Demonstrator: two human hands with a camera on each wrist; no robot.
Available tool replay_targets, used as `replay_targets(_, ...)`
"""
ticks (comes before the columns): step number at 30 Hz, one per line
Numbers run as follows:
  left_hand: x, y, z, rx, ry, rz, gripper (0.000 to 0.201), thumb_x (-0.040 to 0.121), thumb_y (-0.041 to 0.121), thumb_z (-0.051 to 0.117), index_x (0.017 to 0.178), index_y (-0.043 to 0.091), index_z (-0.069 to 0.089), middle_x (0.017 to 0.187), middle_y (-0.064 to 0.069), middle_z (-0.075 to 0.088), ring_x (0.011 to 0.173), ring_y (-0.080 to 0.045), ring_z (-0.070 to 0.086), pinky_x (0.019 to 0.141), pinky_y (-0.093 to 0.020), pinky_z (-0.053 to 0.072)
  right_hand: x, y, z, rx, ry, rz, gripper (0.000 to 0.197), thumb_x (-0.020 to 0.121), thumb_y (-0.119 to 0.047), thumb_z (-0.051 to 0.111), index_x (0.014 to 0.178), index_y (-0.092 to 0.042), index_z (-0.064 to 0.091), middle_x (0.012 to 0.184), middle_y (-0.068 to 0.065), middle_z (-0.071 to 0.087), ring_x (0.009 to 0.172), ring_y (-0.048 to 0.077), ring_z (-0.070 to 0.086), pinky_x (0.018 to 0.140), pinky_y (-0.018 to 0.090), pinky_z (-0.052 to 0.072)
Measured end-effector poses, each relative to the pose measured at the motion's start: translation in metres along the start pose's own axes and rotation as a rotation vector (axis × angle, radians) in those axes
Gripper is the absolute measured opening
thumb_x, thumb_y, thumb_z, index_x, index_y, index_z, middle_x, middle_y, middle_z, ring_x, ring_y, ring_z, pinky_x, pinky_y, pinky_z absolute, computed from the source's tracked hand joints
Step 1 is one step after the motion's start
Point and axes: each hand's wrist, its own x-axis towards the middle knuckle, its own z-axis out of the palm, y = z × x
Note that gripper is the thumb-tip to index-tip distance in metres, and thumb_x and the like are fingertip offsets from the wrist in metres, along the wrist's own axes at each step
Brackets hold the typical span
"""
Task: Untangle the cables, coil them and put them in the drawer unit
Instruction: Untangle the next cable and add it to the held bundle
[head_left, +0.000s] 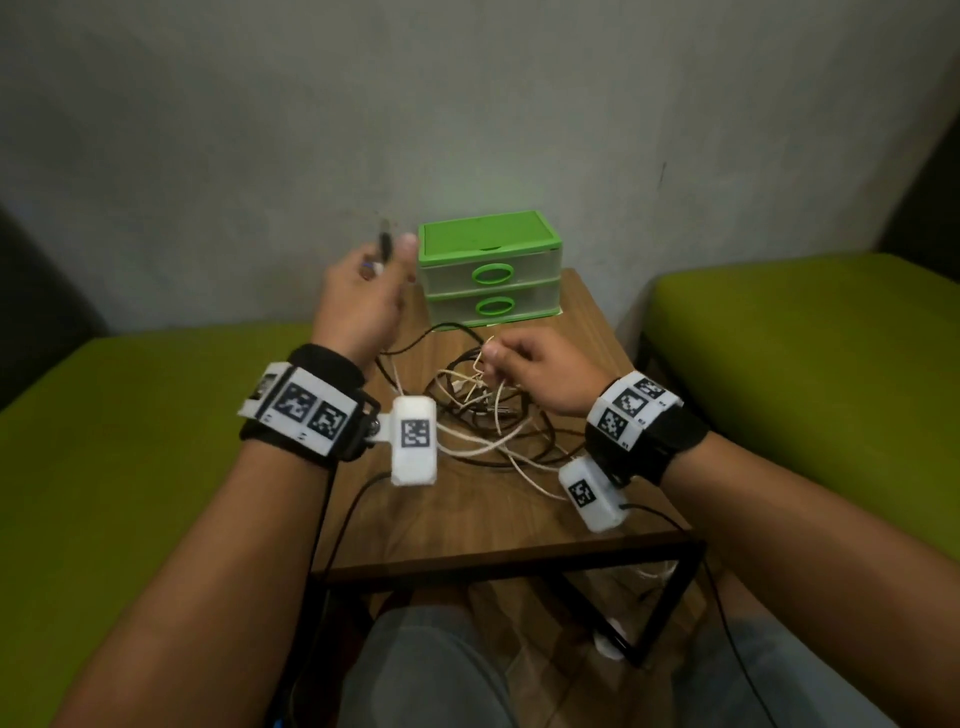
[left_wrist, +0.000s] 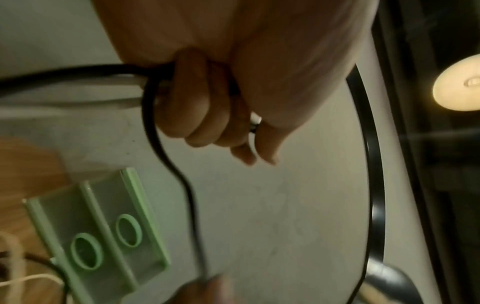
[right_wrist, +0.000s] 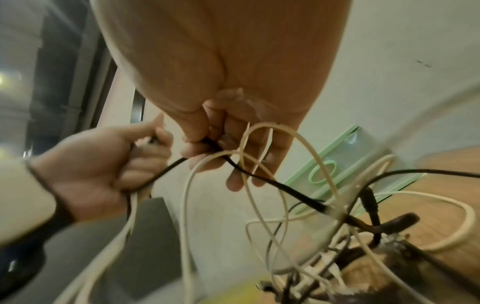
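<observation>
drawer unit (head_left: 491, 270) shut, cables (head_left: 483, 415) outside.

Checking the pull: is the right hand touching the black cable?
Touching. The right wrist view shows the right hand pinching the black cable between its fingers.

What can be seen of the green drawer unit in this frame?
The drawer unit is a small plastic box with a bright green top and base and two stacked translucent drawers, each with a green oval ring handle. Both drawers look closed. It stands upright at the far edge of the wooden table, close to the wall, beyond the tangle of cables. Neither hand touches it; a black cable runs just in front of its base.
</observation>
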Motion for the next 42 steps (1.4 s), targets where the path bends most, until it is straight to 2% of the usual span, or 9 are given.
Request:
replay_targets(4,-0.014,-0.014,0.018,0.332,-0.205,0.081,0.033,0.089,0.046,0.072,0.075,0.017,0.068,0.051,0.016,0.051,0.045,0.002,0.041,0.055,-0.026,0.034,0.007,-0.013,-0.015,0.112,0.084,-0.063,0.029,0.102,-0.027,0.050,0.078,-0.020,0.064,0.071,-0.005,0.064,0.069,0.010,0.059,0.073,0.031,0.047)
replay_targets(7,-0.015,-0.014,0.023,0.326,-0.229,0.060,0.049,0.091,0.046,0.070,0.089,-0.003,0.072,0.041,0.015,0.039,0.038,0.000,0.031,0.044,-0.021,0.026,0.007,-0.020,-0.024,0.133,0.087,-0.067,0.030,0.104,-0.022,0.049,0.078,-0.017,0.063,0.067,-0.002,0.058,0.068,0.016,0.055,0.068,0.031,0.043)
replay_targets(13,-0.016,-0.012,0.028,0.106,-0.336,-0.200,0.053,0.090,0.058,0.065,0.085,0.006,0.071,0.048,0.005,0.027,0.038,-0.011,0.020,0.040,-0.017,0.018,0.007,-0.025,-0.020,0.209,0.054,-0.119,0.028,0.103,-0.021,0.049,0.079,-0.014,0.062,0.065,0.001,0.052,0.063,0.018,0.048,0.064,0.034,0.040)
replay_targets(22,0.015,0.023,-0.012,-0.213,0.207,0.028,0.017,0.091,0.019,0.070,0.075,0.013,0.072,0.039,0.011,0.036,0.034,-0.007,0.028,0.038,-0.018,0.022,-0.015,-0.001,-0.010,-0.058,-0.101,0.029,0.032,0.102,-0.028,0.052,0.075,-0.017,0.064,0.062,-0.010,0.058,0.053,-0.001,0.050,0.057,0.020,0.040)
replay_targets(29,0.025,0.014,-0.039,0.443,0.296,0.105,0.057,0.069,0.068,0.070,0.075,0.011,0.073,0.063,0.001,0.067,0.062,-0.017,0.061,0.073,-0.038,0.051,-0.010,0.010,-0.023,-0.184,-0.004,0.068,0.033,0.102,-0.027,0.052,0.072,-0.018,0.060,0.065,-0.003,0.054,0.058,0.008,0.046,0.057,0.024,0.035)
replay_targets(32,0.010,0.009,-0.024,0.501,0.234,0.117,0.054,0.078,0.062,0.073,0.071,0.008,0.070,0.067,-0.006,0.070,0.065,-0.022,0.064,0.068,-0.037,0.049,-0.003,0.012,-0.025,-0.044,0.118,0.098,0.032,0.103,-0.024,0.051,0.074,-0.021,0.065,0.063,-0.006,0.059,0.054,0.002,0.050,0.056,0.019,0.041)
replay_targets(35,-0.005,0.000,-0.003,0.221,0.009,0.037,0.045,0.089,0.049,0.071,0.058,0.018,0.062,0.040,0.009,0.048,0.038,-0.007,0.040,0.050,-0.027,0.031,0.002,0.011,-0.022,-0.056,0.168,0.117,0.031,0.102,-0.028,0.052,0.075,-0.023,0.066,0.061,-0.009,0.059,0.053,-0.001,0.051,0.059,0.022,0.043)
replay_targets(38,-0.015,-0.011,0.017,0.003,-0.167,-0.123,0.049,0.085,0.059,0.069,0.061,0.017,0.063,0.044,0.007,0.033,0.035,-0.010,0.025,0.043,-0.020,0.020,0.007,0.004,-0.018,-0.119,0.152,0.094,0.028,0.101,-0.034,0.052,0.080,-0.024,0.068,0.061,-0.009,0.058,0.057,0.005,0.051,0.059,0.028,0.042)
replay_targets(42,-0.021,-0.028,0.041,0.231,-0.168,0.037,0.061,0.081,0.065,0.070,0.077,0.005,0.074,0.051,0.004,0.046,0.047,-0.011,0.034,0.051,-0.029,0.026,0.010,-0.009,-0.017,-0.005,0.182,-0.025,0.034,0.102,-0.025,0.053,0.068,-0.028,0.059,0.058,-0.010,0.054,0.053,-0.002,0.047,0.055,0.015,0.036)
